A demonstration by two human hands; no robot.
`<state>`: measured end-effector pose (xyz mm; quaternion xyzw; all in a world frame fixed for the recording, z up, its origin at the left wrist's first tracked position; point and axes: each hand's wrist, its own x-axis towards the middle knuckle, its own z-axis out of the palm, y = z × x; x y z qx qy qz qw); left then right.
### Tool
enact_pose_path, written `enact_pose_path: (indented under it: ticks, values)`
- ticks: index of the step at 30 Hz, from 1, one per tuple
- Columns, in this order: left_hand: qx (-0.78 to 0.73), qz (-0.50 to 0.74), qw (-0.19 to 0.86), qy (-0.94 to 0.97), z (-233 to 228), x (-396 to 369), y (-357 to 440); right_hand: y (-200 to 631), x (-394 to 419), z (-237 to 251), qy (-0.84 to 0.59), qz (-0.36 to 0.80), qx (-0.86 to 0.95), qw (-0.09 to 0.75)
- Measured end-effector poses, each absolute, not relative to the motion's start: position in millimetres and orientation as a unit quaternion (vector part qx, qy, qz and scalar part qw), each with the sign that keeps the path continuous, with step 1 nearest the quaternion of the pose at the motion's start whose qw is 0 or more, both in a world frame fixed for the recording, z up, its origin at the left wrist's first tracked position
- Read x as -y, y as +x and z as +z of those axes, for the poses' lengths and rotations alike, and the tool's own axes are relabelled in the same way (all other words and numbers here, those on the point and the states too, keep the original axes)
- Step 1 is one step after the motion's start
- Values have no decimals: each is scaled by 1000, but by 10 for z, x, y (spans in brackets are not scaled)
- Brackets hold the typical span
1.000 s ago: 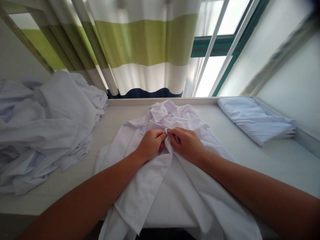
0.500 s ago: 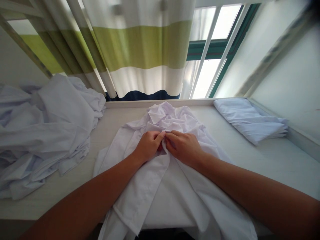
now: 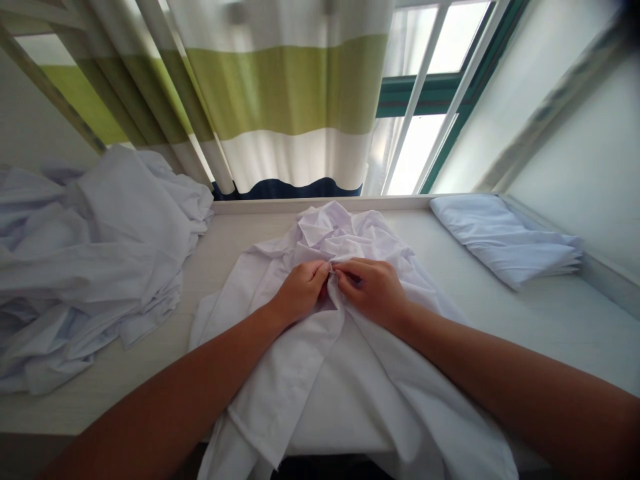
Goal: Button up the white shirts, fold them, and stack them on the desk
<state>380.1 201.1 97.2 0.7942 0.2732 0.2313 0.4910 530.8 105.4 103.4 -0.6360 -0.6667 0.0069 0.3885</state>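
Note:
A white garment (image 3: 367, 393) lies spread over the middle of the white tabletop, bunched at its far end and hanging over the near edge. Its two front edges part below my hands. My left hand (image 3: 301, 287) is closed, thumb and fingers pinching the garment's edge. Right beside it, my right hand (image 3: 373, 287) pinches the same spot from the other side, thumb and forefinger together. A small bit of cloth edge shows between the fingertips. Whether a button sits there is too small to tell.
A loose heap of white cloth (image 3: 125, 247) lies on the left of the tabletop (image 3: 560, 327). To the right, against the raised border, rests a folded white stack (image 3: 505, 237). Behind stand white bars (image 3: 417, 100) and a green-striped curtain (image 3: 285, 90).
My right hand's fingers have shifted slightly, opening a gap behind the thumb and forefinger pinch. The left hand keeps its grip, and the garment lies nearly the same.

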Motion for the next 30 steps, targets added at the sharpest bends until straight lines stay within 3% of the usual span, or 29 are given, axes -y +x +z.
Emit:
enact_pose_path:
  ticks: [22, 25, 30]
  values:
    - [-260, 247, 535, 765, 976, -2002, 3798, 5349, -1080, 1034, -596, 9, 690, 410]
    - [-246, 253, 544, 762, 987, -1988, 3784, 5375, -1112, 997, -574, 95, 650, 489]
    - [-203, 221, 544, 784, 1024, -1930, 3778, 5456, -1207, 924, -464, 385, 536, 590]
